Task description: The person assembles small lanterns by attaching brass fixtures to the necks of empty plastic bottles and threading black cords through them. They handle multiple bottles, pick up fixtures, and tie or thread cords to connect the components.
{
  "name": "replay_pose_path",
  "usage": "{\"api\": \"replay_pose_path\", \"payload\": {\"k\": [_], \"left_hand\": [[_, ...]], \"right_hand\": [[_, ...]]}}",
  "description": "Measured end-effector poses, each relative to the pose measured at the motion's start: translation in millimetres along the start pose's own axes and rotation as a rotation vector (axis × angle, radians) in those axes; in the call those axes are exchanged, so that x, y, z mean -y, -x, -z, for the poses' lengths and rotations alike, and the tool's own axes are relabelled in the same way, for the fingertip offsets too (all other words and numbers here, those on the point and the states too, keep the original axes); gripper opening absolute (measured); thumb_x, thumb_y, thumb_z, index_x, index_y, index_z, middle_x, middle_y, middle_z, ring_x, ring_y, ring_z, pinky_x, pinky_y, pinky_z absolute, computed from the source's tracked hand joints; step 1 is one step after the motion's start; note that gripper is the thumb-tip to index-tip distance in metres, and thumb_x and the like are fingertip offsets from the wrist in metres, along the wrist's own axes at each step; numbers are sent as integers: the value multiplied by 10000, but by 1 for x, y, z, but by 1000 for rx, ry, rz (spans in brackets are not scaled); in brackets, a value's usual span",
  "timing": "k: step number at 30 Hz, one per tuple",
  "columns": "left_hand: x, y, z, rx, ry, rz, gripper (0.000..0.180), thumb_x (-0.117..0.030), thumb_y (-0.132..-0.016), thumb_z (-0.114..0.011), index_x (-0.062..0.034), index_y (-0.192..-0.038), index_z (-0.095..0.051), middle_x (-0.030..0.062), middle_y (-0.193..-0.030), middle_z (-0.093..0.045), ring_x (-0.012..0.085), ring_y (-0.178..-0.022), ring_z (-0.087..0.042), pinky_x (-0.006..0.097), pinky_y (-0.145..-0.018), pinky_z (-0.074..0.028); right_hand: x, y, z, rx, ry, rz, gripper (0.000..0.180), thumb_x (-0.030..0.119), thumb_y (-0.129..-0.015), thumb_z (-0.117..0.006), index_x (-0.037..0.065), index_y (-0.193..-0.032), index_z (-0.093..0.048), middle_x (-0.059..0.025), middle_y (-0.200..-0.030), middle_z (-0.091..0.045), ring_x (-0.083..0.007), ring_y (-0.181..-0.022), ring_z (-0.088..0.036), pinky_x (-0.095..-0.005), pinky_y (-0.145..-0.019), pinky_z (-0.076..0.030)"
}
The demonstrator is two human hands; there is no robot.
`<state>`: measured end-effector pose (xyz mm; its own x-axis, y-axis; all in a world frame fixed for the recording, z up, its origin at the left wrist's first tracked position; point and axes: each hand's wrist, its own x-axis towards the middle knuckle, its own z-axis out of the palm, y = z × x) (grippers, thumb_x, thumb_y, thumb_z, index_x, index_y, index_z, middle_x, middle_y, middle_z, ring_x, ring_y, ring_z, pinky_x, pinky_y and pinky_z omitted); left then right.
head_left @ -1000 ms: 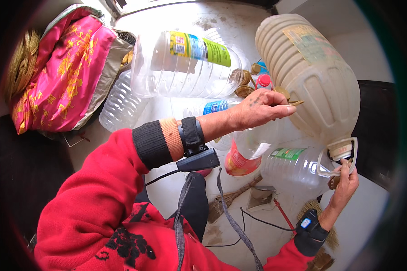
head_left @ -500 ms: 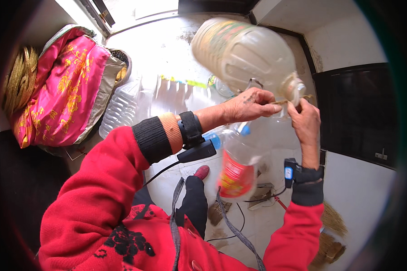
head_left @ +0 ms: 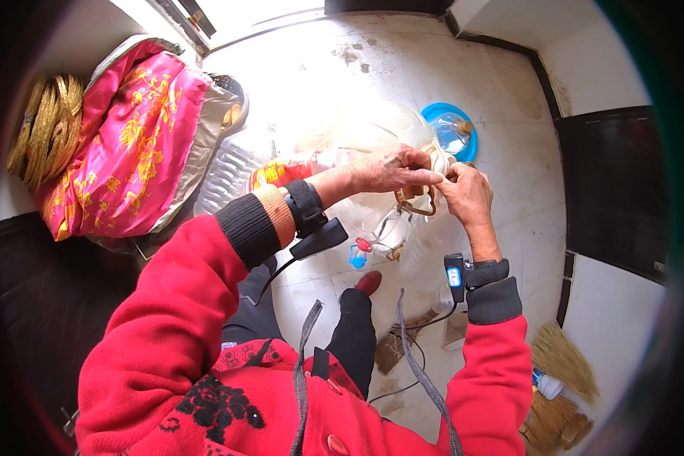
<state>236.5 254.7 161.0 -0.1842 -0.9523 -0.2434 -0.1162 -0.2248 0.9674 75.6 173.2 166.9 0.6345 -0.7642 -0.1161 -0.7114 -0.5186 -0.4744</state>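
Observation:
My left hand [head_left: 391, 171] and my right hand [head_left: 467, 194] meet fingertip to fingertip over a bunch of clear plastic bottles [head_left: 372, 220]. Both pinch a thin brown cord [head_left: 416, 207] that loops around the bottle necks. A large pale plastic jug [head_left: 349, 129] lies just behind my left hand, washed out by bright light. A smaller bottle with a red and yellow label [head_left: 281, 171] lies under my left wrist. Both wrists wear black bands with small devices.
A pink and gold cloth bundle [head_left: 121, 144] lies at the left beside coiled straw rope [head_left: 42, 129]. A blue round lid [head_left: 450, 128] sits on the pale tiled floor behind the bottles. Straw brooms [head_left: 558, 372] lie at the lower right, near a dark wall panel [head_left: 612, 190].
The large jug, held up high before, has come down among the other bottles. My right hand rose from the jug's mouth to meet my left hand at the cord.

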Motion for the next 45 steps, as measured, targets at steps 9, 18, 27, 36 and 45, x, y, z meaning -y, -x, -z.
{"api": "replay_pose_path", "payload": {"k": [9, 18, 27, 36, 45], "left_hand": [[24, -3, 12, -148, 499, -20, 237, -289, -854, -516, -71, -776, -568, -18, -690, -580, 50, -632, -544, 206, -566, -442], [29, 4, 16, -70, 386, 37, 263, -318, -847, -524, -65, -777, -546, -30, -690, -539, 34, -604, -497, 181, -522, -404], [42, 7, 6, -47, 499, 4, 269, -319, -850, -519, -58, -789, -548, -24, -718, -539, 32, -661, -487, 184, -569, -408], [23, 13, 15, -555, 283, -178, 213, -183, -828, -554, -18, -961, -578, 40, -872, -593, 92, -815, -524, 222, -728, -425], [9, 74, -26, -161, 117, -4, 298, -150, -833, -524, -24, -1103, -516, 91, -1039, -570, 152, -953, -526, 291, -854, -407]], "right_hand": [[27, 3, 7, 37, -110, 81, 226, 262, -710, -567, 37, -726, -583, -128, -685, -594, -291, -707, -556, -376, -751, -394], [24, 8, 2, 522, -858, -68, 274, 147, -754, -525, -39, -953, -563, -48, -847, -571, -100, -776, -515, -235, -705, -422], [44, 4, -21, 330, -342, -135, 314, 275, -612, -598, 20, -794, -620, -109, -698, -613, -217, -657, -592, -312, -635, -449], [14, -14, -29, 169, -598, -269, 262, 226, -656, -616, -17, -753, -616, -64, -634, -598, -123, -545, -539, -274, -538, -428], [23, -30, 6, -18, -516, -306, 222, 186, -669, -577, -34, -645, -593, -69, -549, -576, -118, -498, -530, -264, -501, -427]]}}
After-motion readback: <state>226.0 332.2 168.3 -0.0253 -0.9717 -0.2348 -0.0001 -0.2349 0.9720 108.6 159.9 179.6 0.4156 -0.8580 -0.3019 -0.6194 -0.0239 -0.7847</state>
